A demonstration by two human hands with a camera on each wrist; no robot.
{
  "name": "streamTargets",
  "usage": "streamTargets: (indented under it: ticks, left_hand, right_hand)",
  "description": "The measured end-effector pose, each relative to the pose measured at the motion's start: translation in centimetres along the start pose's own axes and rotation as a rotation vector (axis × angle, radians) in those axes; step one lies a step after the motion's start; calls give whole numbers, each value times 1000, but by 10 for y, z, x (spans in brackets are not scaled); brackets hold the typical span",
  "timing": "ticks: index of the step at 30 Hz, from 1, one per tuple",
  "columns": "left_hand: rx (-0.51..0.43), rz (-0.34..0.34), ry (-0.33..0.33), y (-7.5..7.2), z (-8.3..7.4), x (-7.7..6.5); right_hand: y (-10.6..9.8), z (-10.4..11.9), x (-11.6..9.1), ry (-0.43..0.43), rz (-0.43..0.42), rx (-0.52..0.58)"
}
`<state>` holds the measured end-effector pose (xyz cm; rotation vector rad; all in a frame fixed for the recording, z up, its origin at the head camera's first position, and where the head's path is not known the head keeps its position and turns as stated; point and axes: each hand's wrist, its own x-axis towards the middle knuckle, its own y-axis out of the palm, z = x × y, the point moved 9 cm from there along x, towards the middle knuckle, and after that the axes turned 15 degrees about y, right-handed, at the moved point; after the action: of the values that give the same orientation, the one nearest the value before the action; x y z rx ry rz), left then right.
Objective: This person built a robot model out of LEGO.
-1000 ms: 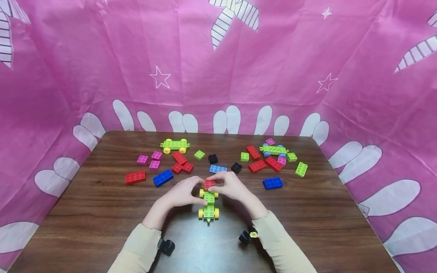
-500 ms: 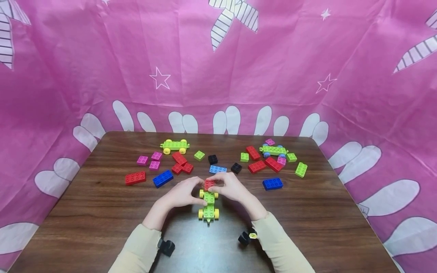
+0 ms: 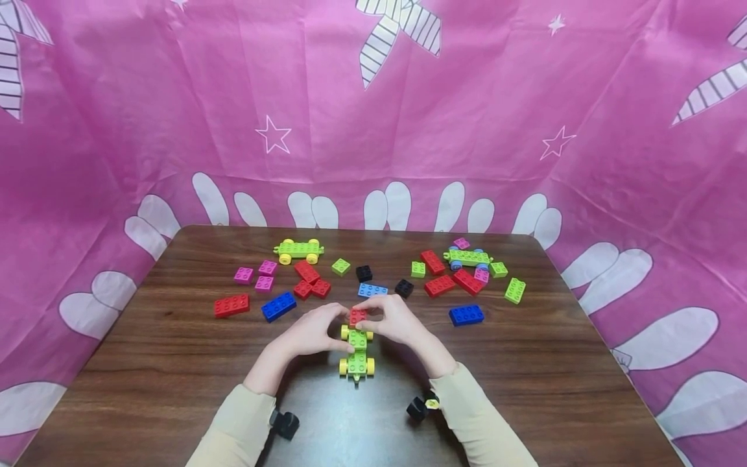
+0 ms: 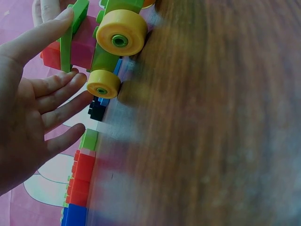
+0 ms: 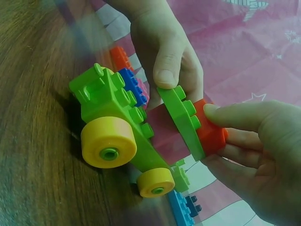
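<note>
In front of me on the table point(image 3: 175, 389) stands a lime green toy car base point(image 3: 357, 364) with yellow wheels. A pink brick point(image 5: 165, 134) sits on it, seen from the side in the right wrist view. On top of that lies a thin lime green plate brick point(image 5: 181, 120), overhanging, with a small red brick point(image 5: 214, 134) on it. My left hand point(image 3: 315, 329) pinches the plate brick between thumb and fingers. The red brick is gripped by my right hand point(image 3: 397, 319), thumb on one side and fingers on the other.
Farther back lie loose bricks: a light blue brick point(image 3: 372, 289), black bricks point(image 3: 404, 288), red bricks point(image 3: 231, 305), blue bricks point(image 3: 466, 314) and pink bricks point(image 3: 264, 283). Two more car bases, one yellow-wheeled point(image 3: 299, 250) and one blue-wheeled point(image 3: 469, 257), stand near the far edge.
</note>
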<state>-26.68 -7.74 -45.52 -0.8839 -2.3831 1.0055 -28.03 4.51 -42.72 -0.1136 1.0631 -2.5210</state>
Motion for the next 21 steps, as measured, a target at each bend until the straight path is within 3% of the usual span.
streamTargets:
  ticks: [21]
  left_hand:
    - [-24,15,-18,1,1,1]
  right_hand:
    - [1,0,-1,31,38,0]
